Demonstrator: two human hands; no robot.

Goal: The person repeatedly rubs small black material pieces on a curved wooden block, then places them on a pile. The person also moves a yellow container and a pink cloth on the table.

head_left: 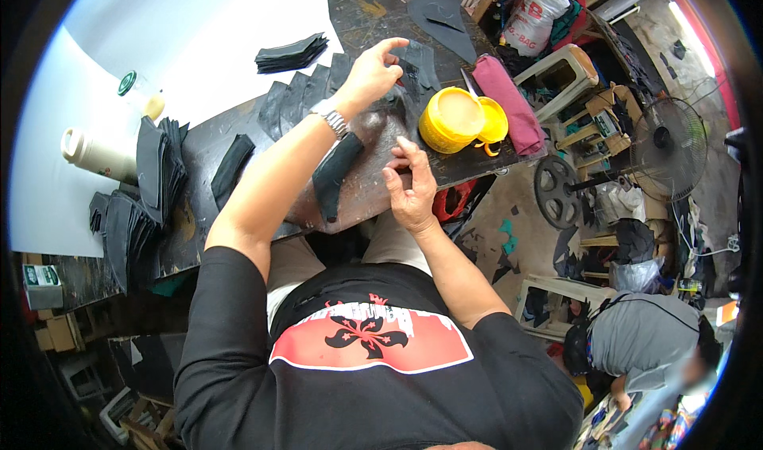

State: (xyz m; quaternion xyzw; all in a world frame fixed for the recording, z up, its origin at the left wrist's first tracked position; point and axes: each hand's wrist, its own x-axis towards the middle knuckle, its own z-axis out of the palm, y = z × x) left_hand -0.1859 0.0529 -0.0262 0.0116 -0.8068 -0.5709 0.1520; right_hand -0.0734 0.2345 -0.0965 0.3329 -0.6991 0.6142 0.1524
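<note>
My left hand (pixel 372 73), with a metal-banded watch on its wrist, reaches over a row of overlapping black leather-like pieces (pixel 296 100). Its index finger is stretched out beside more dark pieces (pixel 423 62), and nothing shows in its grasp. My right hand (pixel 412 189) hovers at the table's near edge, fingers loosely bent and apart. A single curved black piece (pixel 335 176) lies on the worn table between my forearms. Another black piece (pixel 232 170) is left of my left forearm. Beyond my right hand stands an open yellow tub (pixel 447 132) of tan paste.
A yellow lid (pixel 494 122) and a maroon roll (pixel 509 104) sit right of the tub. Black stacks (pixel 159 168), a cream flask (pixel 95 154) and a glass jar (pixel 141 94) stand left. At right are a fan (pixel 668 144), stools (pixel 560 76) and a bending person (pixel 644 335).
</note>
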